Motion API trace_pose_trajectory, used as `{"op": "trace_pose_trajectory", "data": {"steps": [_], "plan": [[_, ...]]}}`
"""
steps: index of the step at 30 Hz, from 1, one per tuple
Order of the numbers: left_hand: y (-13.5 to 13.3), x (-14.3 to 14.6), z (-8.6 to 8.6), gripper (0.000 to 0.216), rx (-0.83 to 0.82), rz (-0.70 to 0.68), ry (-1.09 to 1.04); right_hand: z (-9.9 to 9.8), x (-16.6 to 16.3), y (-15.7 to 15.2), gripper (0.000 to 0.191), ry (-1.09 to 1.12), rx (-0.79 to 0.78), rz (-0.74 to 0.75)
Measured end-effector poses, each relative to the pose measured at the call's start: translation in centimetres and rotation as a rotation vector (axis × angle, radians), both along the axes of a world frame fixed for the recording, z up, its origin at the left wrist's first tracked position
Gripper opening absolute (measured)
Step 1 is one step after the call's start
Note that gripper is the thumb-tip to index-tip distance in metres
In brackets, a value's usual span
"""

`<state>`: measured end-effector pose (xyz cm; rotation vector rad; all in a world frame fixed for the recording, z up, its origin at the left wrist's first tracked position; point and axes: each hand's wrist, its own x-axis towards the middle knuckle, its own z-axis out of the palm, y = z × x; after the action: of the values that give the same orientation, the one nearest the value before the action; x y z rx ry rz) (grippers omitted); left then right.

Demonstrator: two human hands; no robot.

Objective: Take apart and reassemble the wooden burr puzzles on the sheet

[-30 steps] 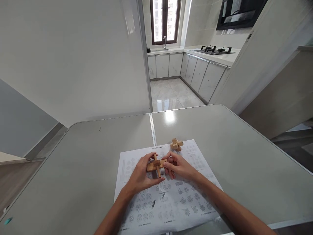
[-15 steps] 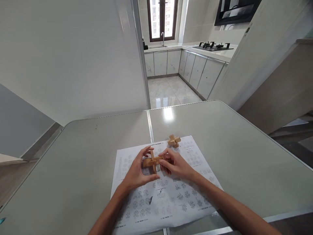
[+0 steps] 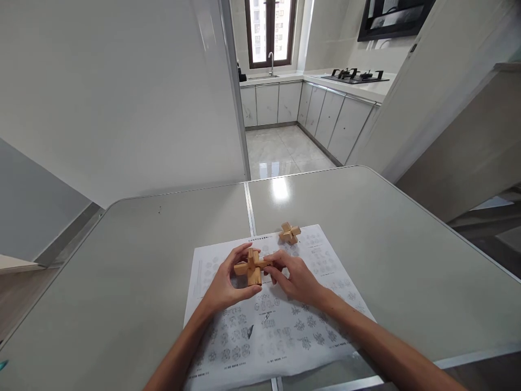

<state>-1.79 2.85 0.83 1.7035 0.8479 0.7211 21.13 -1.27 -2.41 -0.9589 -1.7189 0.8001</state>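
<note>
Between both hands is a wooden burr puzzle [image 3: 254, 270], its interlocking light-brown bars forming a cross shape. My left hand [image 3: 228, 279] curls around its left side, fingertips at the top and thumb along the bottom edge. On the right, my right hand [image 3: 295, 276] pinches the bar that sticks out sideways between thumb and fingers. Below the hands lies a large printed sheet [image 3: 280, 347] with rows of small puzzle drawings. A second wooden burr puzzle [image 3: 290, 233] sits on the sheet's far edge, apart from both hands.
The grey table [image 3: 134, 282] has a metal strip [image 3: 249, 209] running down its middle. Behind it stand a white panel [image 3: 122, 98] on the left and a doorway to a kitchen with cabinets [image 3: 329, 117] and a gas stove [image 3: 356, 76].
The held puzzle has turned, so a broad upright bar now faces me where thin bars and a gap showed before. Both hands stay in nearly the same place.
</note>
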Motion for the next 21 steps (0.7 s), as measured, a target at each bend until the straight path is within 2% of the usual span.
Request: {"op": "trace_pose_trajectory", "data": {"steps": [9, 16, 21], "plan": [[-0.37, 0.28, -0.01, 0.087, 0.115, 0.036, -0.006, 0.1, 0.05, -0.08, 0.021, -0.057, -0.038, -0.066], [-0.35, 0.18, 0.03, 0.085, 0.187, 0.052, 0.017, 0.13, 0.36, -0.08, 0.021, -0.021, -0.126, 0.011], [-0.21, -0.09, -0.04, 0.086, 0.174, 0.041, 0.035, 0.49, 0.36, -0.14, 0.021, 0.015, -0.149, 0.048]]}}
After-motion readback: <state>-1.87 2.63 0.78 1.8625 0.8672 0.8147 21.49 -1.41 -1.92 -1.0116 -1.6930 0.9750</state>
